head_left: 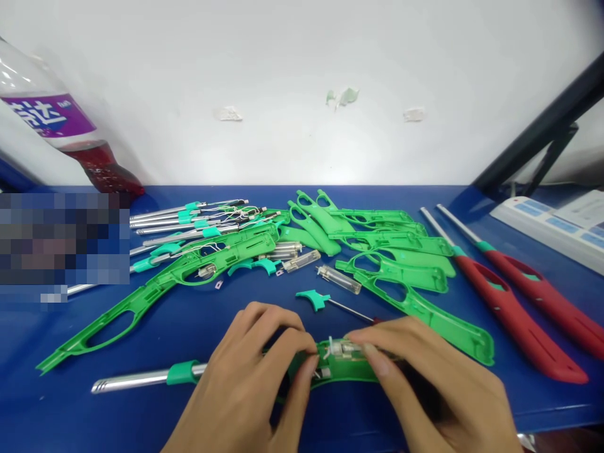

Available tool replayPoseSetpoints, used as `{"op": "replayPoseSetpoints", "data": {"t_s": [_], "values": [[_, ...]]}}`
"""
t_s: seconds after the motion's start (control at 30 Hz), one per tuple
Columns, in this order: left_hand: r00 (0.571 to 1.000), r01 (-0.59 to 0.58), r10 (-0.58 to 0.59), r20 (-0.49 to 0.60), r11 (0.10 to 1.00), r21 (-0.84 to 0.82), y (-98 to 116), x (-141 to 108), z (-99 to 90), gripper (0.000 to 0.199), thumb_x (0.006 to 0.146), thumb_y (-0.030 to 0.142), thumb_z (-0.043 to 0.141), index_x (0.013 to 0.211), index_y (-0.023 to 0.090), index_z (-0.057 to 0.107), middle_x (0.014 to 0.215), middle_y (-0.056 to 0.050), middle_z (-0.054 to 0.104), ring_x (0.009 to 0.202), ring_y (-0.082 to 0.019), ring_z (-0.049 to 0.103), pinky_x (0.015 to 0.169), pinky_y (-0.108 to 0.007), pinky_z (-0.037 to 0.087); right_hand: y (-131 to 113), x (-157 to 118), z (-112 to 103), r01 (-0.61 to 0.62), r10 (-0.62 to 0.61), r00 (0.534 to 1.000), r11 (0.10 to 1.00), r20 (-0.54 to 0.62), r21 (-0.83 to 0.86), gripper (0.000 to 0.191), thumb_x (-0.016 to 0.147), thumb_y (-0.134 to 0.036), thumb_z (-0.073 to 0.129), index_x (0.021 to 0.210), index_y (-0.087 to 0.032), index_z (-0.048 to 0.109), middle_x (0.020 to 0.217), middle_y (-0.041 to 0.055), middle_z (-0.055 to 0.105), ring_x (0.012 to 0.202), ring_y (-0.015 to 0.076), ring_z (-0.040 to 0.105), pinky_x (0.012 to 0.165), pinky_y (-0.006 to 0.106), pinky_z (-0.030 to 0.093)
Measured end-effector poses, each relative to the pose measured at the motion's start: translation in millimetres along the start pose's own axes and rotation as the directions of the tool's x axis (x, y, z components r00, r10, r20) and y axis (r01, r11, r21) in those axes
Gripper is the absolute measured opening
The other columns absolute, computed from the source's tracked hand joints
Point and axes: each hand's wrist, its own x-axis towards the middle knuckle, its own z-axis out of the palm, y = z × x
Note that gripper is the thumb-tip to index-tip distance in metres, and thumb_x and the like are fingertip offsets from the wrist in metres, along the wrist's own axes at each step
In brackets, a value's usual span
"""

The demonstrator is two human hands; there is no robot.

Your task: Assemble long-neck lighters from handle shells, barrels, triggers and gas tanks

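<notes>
Both hands work at a green lighter half-shell point(352, 372) low in the middle, its silver tube point(141, 380) and teal collar point(182, 372) sticking out to the left. My left hand point(257, 371) is closed over its middle. Thumb and index finger pinch at the shell beside a small white-ended part point(323, 373); exactly what lies between them is hidden. My right hand point(438, 377) grips a clear fuel tank point(343, 348) between thumb and fingers, at the shell's right part. Just beyond lie a teal trigger point(312, 298) and a thin metal rod point(352, 309) with a dark red end.
Several green half-shells point(429, 308), loose clear tanks point(340, 279) and silver tubes with wires point(177, 221) cover the blue table's far side. Two red lighters point(514, 314) lie right, near a white power strip point(552, 229). A drink bottle point(61, 119) stands back left.
</notes>
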Motion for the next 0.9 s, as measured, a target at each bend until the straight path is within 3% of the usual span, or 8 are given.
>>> {"op": "replayPoseSetpoints", "data": {"t_s": [0.9], "values": [[1.000, 0.011, -0.011, 0.018, 1.000, 0.008, 0.5, -0.1, -0.6, 0.017, 0.103, 0.008, 0.052, 0.102, 0.024, 0.059, 0.102, -0.001, 0.066, 0.098, -0.016, 0.057, 0.087, -0.030, 0.054, -0.7, 6.8, 0.4, 0.061, -0.061, 0.998, 0.998, 0.003, -0.029, 0.015, 0.105, -0.022, 0.060, 0.110, -0.027, 0.074, 0.097, -0.0021, 0.077, 0.088, 0.0087, 0.076, 0.082, 0.015, 0.063]]}}
